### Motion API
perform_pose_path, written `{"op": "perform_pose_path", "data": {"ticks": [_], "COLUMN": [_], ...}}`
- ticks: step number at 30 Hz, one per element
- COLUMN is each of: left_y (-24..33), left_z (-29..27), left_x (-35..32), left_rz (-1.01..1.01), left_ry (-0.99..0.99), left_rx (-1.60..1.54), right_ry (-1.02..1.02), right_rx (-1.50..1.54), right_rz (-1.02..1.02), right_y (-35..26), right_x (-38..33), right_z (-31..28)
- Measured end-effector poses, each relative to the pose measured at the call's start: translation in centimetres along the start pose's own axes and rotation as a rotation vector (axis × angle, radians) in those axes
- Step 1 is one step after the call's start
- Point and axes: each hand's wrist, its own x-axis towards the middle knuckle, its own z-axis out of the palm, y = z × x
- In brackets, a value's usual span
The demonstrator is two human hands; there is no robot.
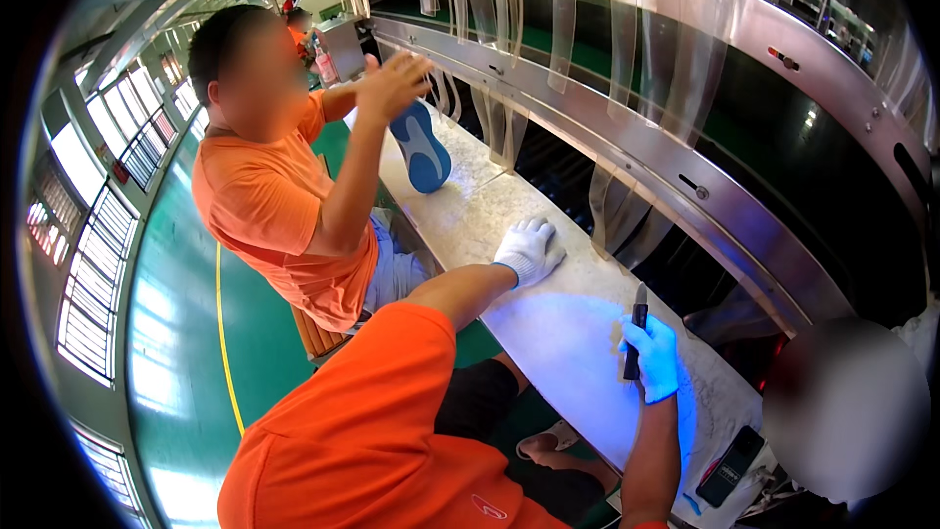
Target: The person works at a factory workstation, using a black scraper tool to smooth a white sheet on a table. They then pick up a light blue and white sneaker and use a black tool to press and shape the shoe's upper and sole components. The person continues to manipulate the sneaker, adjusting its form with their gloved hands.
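Observation:
My left hand [530, 253], in a white knitted glove, lies palm down on the pale worktable [480, 206] with its fingers stretched out. Nothing shows in it. To the right, my right hand [652, 357] wears a glove lit blue and is closed around the black handle of a small knife [636, 335]. Its short grey blade points away from me, above the table. A blue shoe sole [423, 149] stands tilted on the table beyond my left hand, in front of a co-worker.
The co-worker [284, 206] in orange sits on the left, hands raised. Clear plastic strips [627, 59] hang along a metal-framed machine [685, 186] behind the table. A black phone [732, 465] lies near right, beside a blurred pale round shape [847, 411]. A bottle [324, 63] stands far back.

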Motion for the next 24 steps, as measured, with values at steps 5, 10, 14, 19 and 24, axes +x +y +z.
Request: {"op": "perform_pose_path", "data": {"ticks": [5,10,14,19,24], "left_y": [0.4,0.7,0.4,-0.2,-0.2], "left_z": [0.7,0.0,-0.6,-0.1,0.4], "left_x": [-0.9,-0.1,0.0,-0.2,-0.7], "left_rz": [-0.018,-0.03,-0.013,0.017,-0.016], "left_ry": [-0.02,-0.036,-0.033,0.009,0.012], "left_rx": [-0.008,-0.002,0.014,0.015,-0.011], "right_ry": [0.016,0.004,0.01,0.021,0.092], "right_rx": [-0.008,0.036,0.01,0.018,0.083], "right_rz": [0.021,0.038,0.05,0.056,0.049], "right_y": [0.7,0.2,-0.2,0.3,1.1], "right_x": [-0.6,-0.1,-0.1,-0.1,-0.3], "right_z": [-0.5,-0.5,-0.2,-0.9,-1.2]}}
